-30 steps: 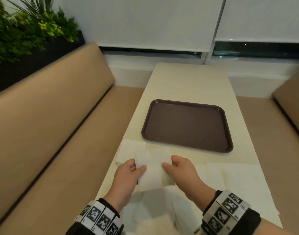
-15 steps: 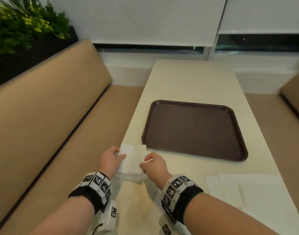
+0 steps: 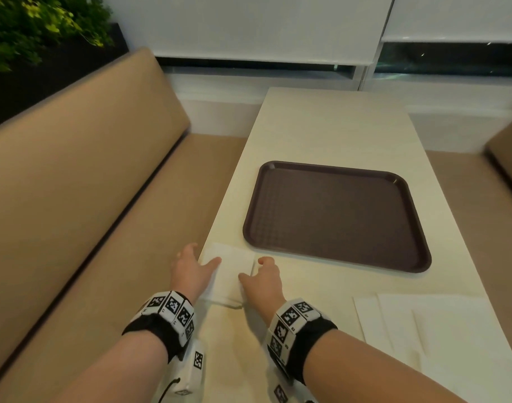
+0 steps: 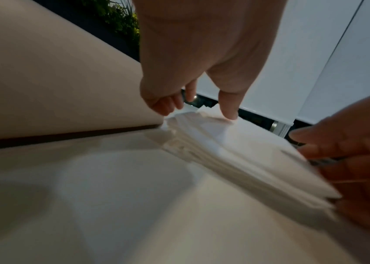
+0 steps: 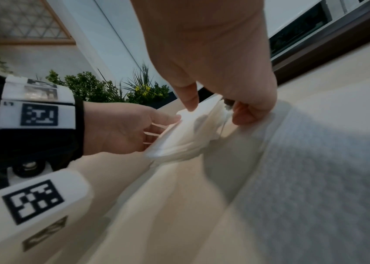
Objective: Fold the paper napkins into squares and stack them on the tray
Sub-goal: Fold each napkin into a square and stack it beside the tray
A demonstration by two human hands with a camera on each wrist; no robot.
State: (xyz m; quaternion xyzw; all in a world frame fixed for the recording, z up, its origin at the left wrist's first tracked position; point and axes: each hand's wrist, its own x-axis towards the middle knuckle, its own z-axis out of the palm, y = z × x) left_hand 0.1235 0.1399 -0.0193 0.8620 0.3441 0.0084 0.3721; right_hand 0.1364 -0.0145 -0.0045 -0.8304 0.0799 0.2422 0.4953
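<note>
A stack of folded white napkins (image 3: 233,274) lies at the table's left edge, just in front of the dark brown tray's (image 3: 336,216) near left corner. My left hand (image 3: 197,266) holds the stack's left side, thumb on top and fingers curled at the edge. My right hand (image 3: 253,269) holds the right side the same way. The left wrist view shows the layered stack (image 4: 236,148) under my thumb. In the right wrist view the stack (image 5: 186,132) sits pinched between both hands. Nothing lies on the tray.
Several unfolded napkins (image 3: 441,330) overlap at the table's near right. The cream table (image 3: 321,132) runs toward a window. A tan bench (image 3: 74,184) sits close on the left, with a planter (image 3: 31,30) behind it. Another bench edge (image 3: 507,158) is on the right.
Both hands carried a folded napkin forward and left, from in front of me onto the stack by the tray's corner. They now grip the stack's two sides.
</note>
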